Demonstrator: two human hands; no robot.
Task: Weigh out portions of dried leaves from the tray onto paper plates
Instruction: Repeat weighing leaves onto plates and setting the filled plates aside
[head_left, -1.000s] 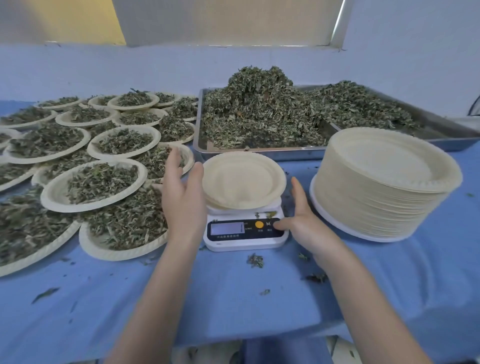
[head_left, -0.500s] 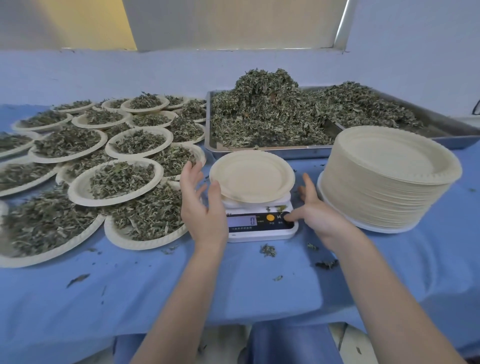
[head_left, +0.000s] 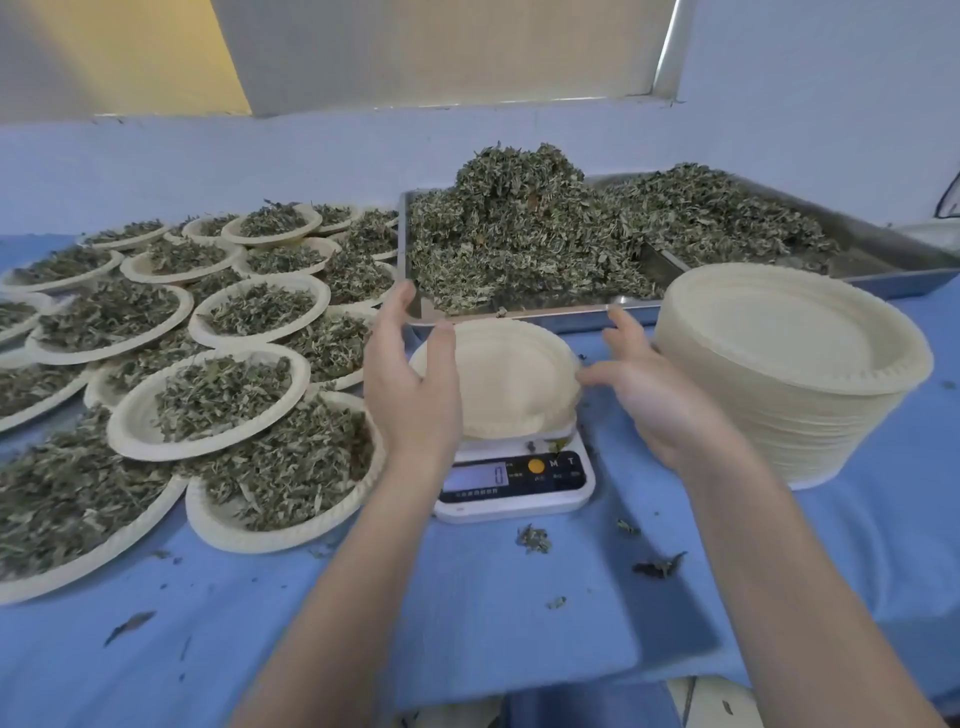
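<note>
Two bare hands flank an empty cream paper plate (head_left: 506, 379) sitting on a small white digital kitchen scale (head_left: 517, 480): the left hand (head_left: 410, 384) at the plate's 9 o'clock and the right hand (head_left: 654, 395) at its 3 o'clock, both with relaxed, spread fingers gripping nothing. The heap of dried green leaves (head_left: 524, 234) fills a steel tray (head_left: 883, 260) at 12 o'clock. A tall stack of empty cream paper plates (head_left: 789, 364) stands at 3 o'clock and many leaf-filled paper plates (head_left: 218, 395) spread across the blue cloth (head_left: 467, 613) from 9 to 11 o'clock.
</note>
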